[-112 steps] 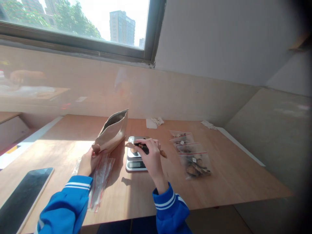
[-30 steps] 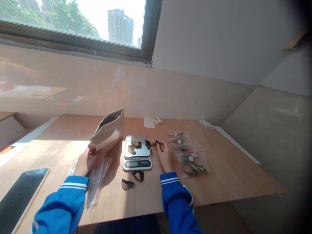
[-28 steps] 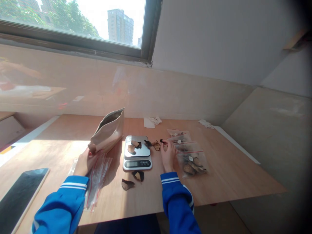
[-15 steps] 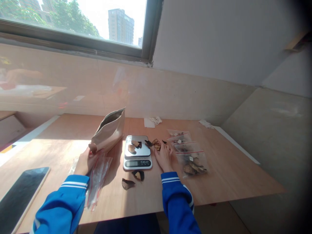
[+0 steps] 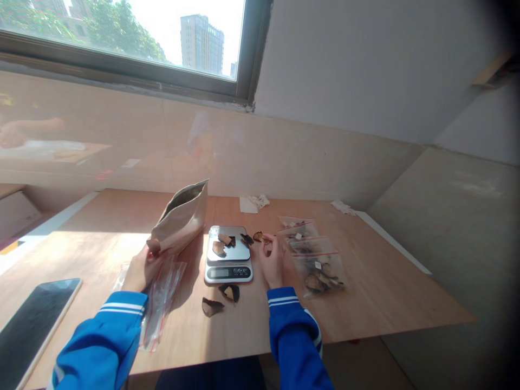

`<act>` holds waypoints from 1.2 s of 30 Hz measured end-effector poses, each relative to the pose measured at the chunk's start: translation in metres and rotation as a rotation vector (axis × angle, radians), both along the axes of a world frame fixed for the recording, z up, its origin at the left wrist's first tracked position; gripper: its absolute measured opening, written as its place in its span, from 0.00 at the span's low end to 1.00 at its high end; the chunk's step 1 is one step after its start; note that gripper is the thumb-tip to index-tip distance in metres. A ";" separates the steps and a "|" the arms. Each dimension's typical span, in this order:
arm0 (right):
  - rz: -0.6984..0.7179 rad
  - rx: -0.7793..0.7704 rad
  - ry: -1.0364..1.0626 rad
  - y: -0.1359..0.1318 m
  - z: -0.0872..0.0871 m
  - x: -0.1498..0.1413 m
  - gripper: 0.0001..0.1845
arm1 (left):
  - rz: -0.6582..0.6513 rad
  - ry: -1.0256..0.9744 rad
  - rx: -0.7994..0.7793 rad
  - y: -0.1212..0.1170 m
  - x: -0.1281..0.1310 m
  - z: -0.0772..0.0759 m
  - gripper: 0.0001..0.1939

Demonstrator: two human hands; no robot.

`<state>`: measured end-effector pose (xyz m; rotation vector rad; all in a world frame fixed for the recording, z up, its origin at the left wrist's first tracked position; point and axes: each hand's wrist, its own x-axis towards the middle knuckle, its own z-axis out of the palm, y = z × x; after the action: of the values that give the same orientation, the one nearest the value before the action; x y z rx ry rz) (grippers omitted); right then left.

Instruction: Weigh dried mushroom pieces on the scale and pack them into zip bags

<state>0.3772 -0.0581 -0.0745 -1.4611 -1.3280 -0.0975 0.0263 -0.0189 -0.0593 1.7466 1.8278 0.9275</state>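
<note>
My left hand [image 5: 140,269] grips the bottom corner of a tan paper pouch [image 5: 181,219] that leans open-mouthed toward the window. A small digital scale [image 5: 228,261] sits just right of the pouch with two dark dried pieces [image 5: 222,244] on its steel plate. My right hand [image 5: 272,260] rests on the table right of the scale, fingers curled around a small dried piece. Loose dried pieces [image 5: 255,236] lie just beyond its fingertips. Two more dried pieces [image 5: 221,299] lie in front of the scale.
Filled zip bags [image 5: 317,262] with red seals lie right of my right hand. Empty zip bags [image 5: 160,303] lie under my left wrist. A dark phone [image 5: 34,325] rests at the near left. Crumpled white paper [image 5: 255,202] sits by the back wall. The wooden table [image 5: 385,292] ends at the right.
Since 3.7 s ago my right hand left the scale plate and moved right onto the table. Two dried pieces now lie in front of the scale. In the last half second its fingers curled in.
</note>
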 end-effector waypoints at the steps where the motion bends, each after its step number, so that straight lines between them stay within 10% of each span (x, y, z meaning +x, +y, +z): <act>1: 0.068 0.027 0.008 -0.002 0.003 -0.004 0.11 | 0.005 0.005 -0.008 0.000 0.000 0.001 0.26; 8: 0.391 -0.019 -0.153 -0.012 0.010 -0.031 0.13 | 0.001 -0.009 -0.049 -0.001 0.000 0.002 0.27; 23: 0.318 -0.193 -0.264 -0.014 0.008 -0.030 0.19 | -0.007 0.002 -0.002 0.000 -0.002 -0.002 0.25; 36: 0.479 -0.117 -0.376 -0.092 0.001 -0.055 0.10 | -0.022 0.015 0.019 -0.001 -0.002 -0.003 0.24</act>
<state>0.3223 -0.1499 -0.0737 -1.2170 -1.9890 0.0217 0.0244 -0.0203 -0.0625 1.7862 1.8116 0.9288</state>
